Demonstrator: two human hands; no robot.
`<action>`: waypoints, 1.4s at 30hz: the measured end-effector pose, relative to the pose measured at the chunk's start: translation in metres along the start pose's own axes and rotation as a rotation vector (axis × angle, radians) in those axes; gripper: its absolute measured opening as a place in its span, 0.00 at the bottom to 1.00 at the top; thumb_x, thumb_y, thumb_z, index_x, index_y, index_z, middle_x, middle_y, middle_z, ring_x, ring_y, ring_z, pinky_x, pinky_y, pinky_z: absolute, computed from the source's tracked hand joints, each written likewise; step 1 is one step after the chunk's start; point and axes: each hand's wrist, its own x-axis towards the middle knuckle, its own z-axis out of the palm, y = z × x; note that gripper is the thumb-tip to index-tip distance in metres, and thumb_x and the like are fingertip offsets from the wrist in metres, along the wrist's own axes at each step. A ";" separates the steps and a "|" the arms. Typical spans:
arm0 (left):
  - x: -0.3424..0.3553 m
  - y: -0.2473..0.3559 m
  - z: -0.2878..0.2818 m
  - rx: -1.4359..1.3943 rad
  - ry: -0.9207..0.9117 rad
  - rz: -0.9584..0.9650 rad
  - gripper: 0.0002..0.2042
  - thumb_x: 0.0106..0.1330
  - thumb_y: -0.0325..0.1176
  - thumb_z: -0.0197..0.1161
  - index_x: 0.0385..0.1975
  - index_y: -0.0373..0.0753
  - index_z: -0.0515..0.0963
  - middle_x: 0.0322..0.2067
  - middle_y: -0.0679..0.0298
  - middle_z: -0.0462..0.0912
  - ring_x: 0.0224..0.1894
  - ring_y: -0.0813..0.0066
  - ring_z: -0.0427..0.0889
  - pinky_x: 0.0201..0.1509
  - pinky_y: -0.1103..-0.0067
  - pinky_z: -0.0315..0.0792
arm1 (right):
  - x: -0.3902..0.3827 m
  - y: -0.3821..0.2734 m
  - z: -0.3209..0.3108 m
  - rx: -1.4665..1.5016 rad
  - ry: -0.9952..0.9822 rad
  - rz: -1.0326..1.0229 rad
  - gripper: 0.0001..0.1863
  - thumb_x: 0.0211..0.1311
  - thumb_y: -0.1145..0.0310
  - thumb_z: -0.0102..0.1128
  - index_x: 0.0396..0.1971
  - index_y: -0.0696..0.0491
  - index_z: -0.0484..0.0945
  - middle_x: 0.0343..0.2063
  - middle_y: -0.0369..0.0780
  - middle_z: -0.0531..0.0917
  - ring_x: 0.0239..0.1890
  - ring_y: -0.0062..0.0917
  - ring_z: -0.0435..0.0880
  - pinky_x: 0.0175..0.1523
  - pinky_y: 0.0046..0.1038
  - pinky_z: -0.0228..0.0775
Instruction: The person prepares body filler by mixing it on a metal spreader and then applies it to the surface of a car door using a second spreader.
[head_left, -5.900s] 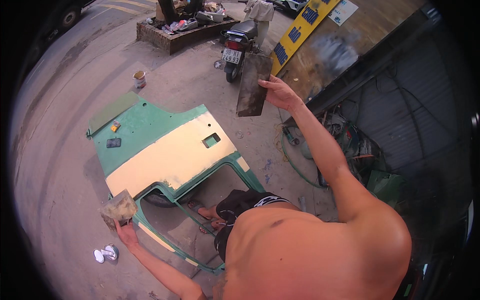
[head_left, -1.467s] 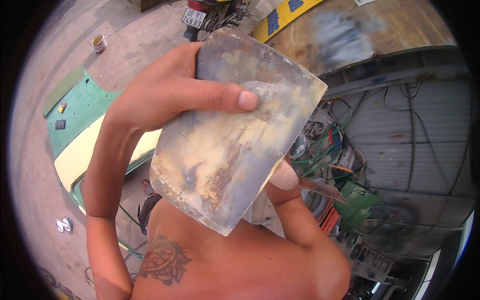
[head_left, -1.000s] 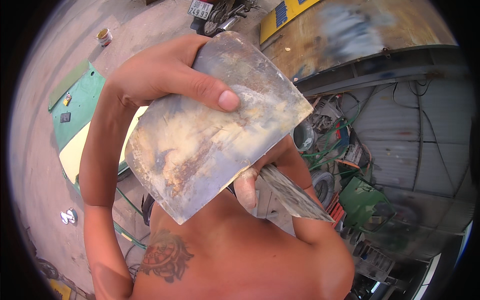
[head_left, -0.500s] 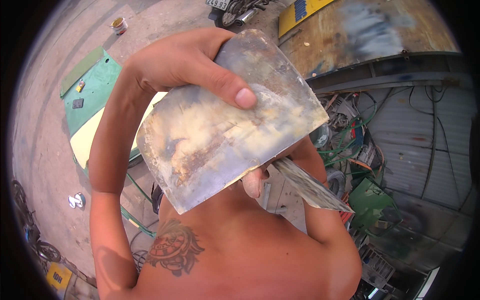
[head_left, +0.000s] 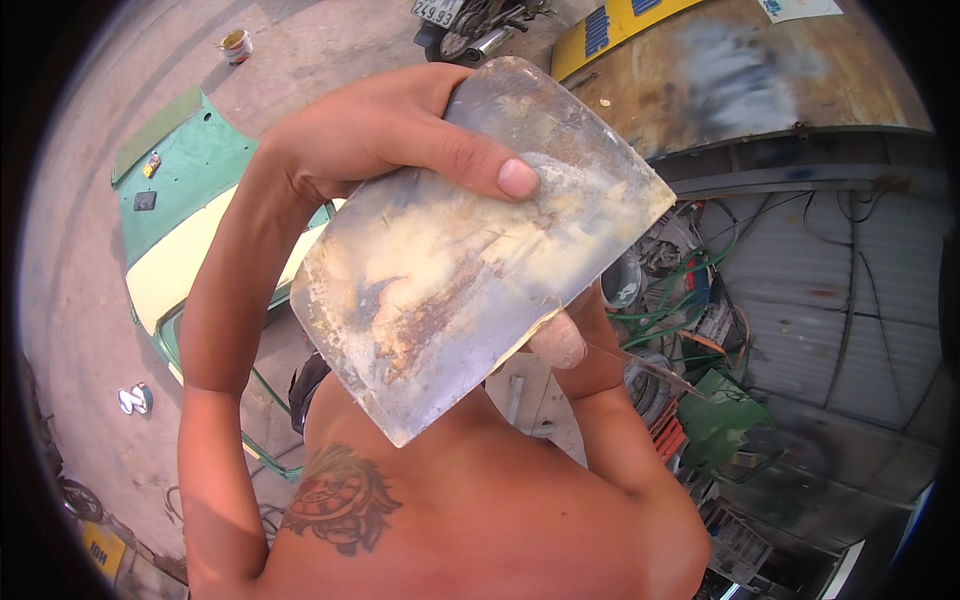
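Observation:
My left hand [head_left: 400, 130] grips a flat mixing plate [head_left: 440, 300] smeared with cream and grey filler, its thumb lying across the top face and its other fingers hidden underneath. The plate is tilted in front of my chest. At its near edge, a ridge of cream paste sits beside a fingertip of my right hand [head_left: 558, 343]; most of that hand is hidden behind the plate. A thin spreader blade [head_left: 660, 372], almost edge-on, sticks out to the right from my right hand, which is closed on it.
On the ground at left lies a green and cream vehicle door [head_left: 180, 230] with small items on it. A tin [head_left: 235, 46] stands beyond it, and white lids [head_left: 135, 399] lie nearer. A motorbike [head_left: 480, 30], a stained board [head_left: 740, 80] and tangled green hoses [head_left: 680, 290] surround me.
The plate and my left hand have shifted slightly right. My right hand has also moved right along the plate's near edge, and the spreader has turned from broad face to nearly edge-on.

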 end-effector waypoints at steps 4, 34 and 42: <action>-0.001 0.002 0.003 -0.036 0.125 0.062 0.28 0.52 0.41 0.73 0.48 0.29 0.75 0.38 0.59 0.83 0.37 0.77 0.82 0.40 0.81 0.76 | 0.005 0.003 0.003 0.011 0.011 0.010 0.39 0.51 0.44 0.51 0.57 0.60 0.68 0.48 0.42 0.79 0.48 0.26 0.79 0.52 0.31 0.73; 0.018 -0.051 0.024 -0.300 0.325 0.117 0.25 0.61 0.43 0.66 0.50 0.29 0.72 0.39 0.59 0.82 0.38 0.75 0.83 0.43 0.78 0.78 | 0.004 -0.019 0.032 0.103 0.618 0.125 0.53 0.54 0.23 0.31 0.57 0.60 0.67 0.47 0.44 0.79 0.46 0.25 0.80 0.49 0.30 0.75; 0.025 -0.130 -0.030 -0.479 0.764 0.201 0.24 0.71 0.46 0.54 0.56 0.32 0.66 0.50 0.56 0.76 0.49 0.68 0.78 0.53 0.68 0.73 | -0.157 0.145 -0.190 -0.500 1.392 0.604 0.47 0.59 0.27 0.39 0.43 0.63 0.78 0.40 0.43 0.83 0.46 0.27 0.80 0.52 0.32 0.71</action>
